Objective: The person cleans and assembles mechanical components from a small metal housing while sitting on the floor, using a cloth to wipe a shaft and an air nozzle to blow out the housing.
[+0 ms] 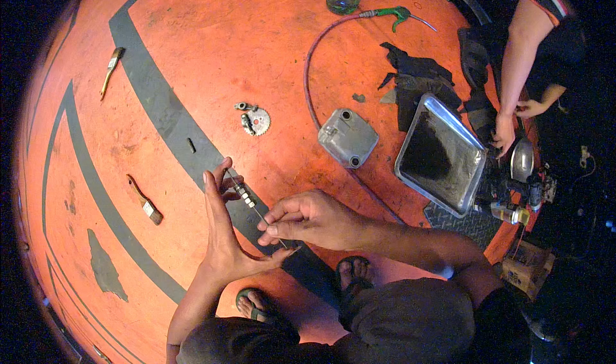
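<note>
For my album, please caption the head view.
Right hand pinching a thin, pale-banded rod, left hand spread alongside, over orange floor.

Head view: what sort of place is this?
Most likely a mechanical repair workshop: a toothed metal wheel and a green blow gun with its hose lie on the stained orange floor, with a metal tray toward the right.

The head view, wide and fisheye, looks steeply down at the floor (192,50) from above the hands (317,220), which are near, left of the tray (463,168); it reaches past the tray to a co-worker (523,50).
</note>
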### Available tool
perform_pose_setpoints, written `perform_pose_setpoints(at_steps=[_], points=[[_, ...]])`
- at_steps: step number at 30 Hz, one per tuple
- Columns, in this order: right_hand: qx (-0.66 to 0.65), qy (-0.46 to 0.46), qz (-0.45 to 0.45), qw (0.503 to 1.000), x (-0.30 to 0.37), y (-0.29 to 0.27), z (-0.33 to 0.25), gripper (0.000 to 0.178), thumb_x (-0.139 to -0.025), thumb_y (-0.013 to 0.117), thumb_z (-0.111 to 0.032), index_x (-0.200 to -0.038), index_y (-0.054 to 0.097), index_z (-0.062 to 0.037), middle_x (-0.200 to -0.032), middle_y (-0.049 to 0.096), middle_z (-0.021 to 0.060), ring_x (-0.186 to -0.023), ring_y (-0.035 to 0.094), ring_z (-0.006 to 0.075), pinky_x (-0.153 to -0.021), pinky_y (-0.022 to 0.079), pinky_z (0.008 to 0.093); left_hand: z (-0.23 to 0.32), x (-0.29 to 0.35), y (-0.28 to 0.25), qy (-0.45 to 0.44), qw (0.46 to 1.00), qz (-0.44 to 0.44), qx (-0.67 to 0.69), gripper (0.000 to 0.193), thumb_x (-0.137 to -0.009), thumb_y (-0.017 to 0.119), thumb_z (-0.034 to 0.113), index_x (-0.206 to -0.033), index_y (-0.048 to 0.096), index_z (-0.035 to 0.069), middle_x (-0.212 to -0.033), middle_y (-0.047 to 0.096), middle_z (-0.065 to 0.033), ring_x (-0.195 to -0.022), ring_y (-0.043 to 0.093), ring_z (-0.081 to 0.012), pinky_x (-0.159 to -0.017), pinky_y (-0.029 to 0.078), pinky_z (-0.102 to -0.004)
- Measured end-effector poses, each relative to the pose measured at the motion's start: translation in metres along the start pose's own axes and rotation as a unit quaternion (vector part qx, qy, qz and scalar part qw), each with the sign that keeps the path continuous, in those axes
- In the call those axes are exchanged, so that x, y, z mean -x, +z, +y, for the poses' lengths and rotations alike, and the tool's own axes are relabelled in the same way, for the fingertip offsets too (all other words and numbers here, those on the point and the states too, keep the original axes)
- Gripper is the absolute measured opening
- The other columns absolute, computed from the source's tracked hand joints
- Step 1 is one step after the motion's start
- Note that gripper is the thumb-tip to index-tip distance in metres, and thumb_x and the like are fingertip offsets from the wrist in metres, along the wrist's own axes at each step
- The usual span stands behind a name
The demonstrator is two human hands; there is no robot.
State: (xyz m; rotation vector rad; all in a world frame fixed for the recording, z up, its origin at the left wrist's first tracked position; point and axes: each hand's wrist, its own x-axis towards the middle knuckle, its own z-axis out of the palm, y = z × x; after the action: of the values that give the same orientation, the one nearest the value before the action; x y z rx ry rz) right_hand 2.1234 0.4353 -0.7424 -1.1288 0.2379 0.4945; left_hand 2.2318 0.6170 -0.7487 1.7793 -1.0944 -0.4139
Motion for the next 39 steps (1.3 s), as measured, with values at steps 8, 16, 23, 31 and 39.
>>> perform_pose_setpoints(at_steps=[8, 16, 23, 31, 39], points=[[0.182, -0.025, 0.421, 0.888, -0.051, -0.209, -0.051, 0.025, -0.098, 0.051, -0.023, -0.106, 0.062, -0.0025, -0.087, 0.068, 0.0053, -0.071, 0.064, 0.0123, -0.053, 0.051, 0.0253, -0.01, 0.022, -0.028, -0.035, 0.995, 0.046, -0.077, 0.149, -0.052, 0.093, 0.039, -0.155, -0.011, 0.008, -0.154, 0.019, -0.0274, -0.116, 0.048, -0.0346, -0.094, 0.042, -0.0461], [0.494, -0.013, 0.521, 0.696, -0.151, -0.429, -0.102, 0.078, -0.091, 0.041, -0.065, -0.148, 0.038, -0.0118, -0.146, 0.043, 0.0224, -0.132, 0.043, 0.044, -0.112, 0.032, 0.05, -0.003, 0.074, -0.061, -0.121, 0.981, 0.073, -0.136, 0.15, -0.05, 0.094, 0.036, -0.155, -0.008, 0.007, -0.153, 0.019, -0.0267, -0.109, 0.049, -0.0319, -0.088, 0.045, -0.0436], [0.608, 0.18, 0.542, 0.551, -0.166, -0.413, -0.075, 0.07, -0.087, 0.048, -0.06, -0.132, 0.058, -0.0078, -0.137, 0.055, 0.0193, -0.125, 0.053, 0.0377, -0.107, 0.04, 0.0448, 0.009, 0.097, -0.065, -0.188, 0.957, 0.149, -0.161, 0.14, -0.054, 0.087, 0.029, -0.155, -0.006, 0.006, -0.154, 0.019, -0.0263, -0.115, 0.046, -0.0311, -0.094, 0.041, -0.0429], [0.349, 0.015, 0.614, 0.708, -0.087, -0.375, -0.038, 0.018, -0.076, 0.067, -0.016, -0.083, 0.064, -0.0001, -0.086, 0.068, 0.0156, -0.072, 0.067, 0.0241, -0.055, 0.054, 0.0369, 0.005, 0.079, -0.061, -0.169, 0.965, 0.119, -0.159, 0.141, -0.052, 0.087, 0.03, -0.156, -0.006, 0.007, -0.153, 0.022, -0.0237, -0.114, 0.046, -0.0301, -0.094, 0.041, -0.0427], [0.551, 0.107, 0.527, 0.638, -0.044, -0.262, 0.005, 0.064, -0.075, 0.072, -0.037, -0.12, 0.053, 0.0045, -0.106, 0.064, 0.0265, -0.102, 0.066, 0.0365, -0.091, 0.051, 0.0453, 0.006, 0.077, -0.056, -0.135, 0.978, 0.095, -0.131, 0.139, -0.053, 0.086, 0.031, -0.155, -0.004, 0.004, -0.153, 0.022, -0.0245, -0.115, 0.045, -0.0311, -0.092, 0.041, -0.042]])
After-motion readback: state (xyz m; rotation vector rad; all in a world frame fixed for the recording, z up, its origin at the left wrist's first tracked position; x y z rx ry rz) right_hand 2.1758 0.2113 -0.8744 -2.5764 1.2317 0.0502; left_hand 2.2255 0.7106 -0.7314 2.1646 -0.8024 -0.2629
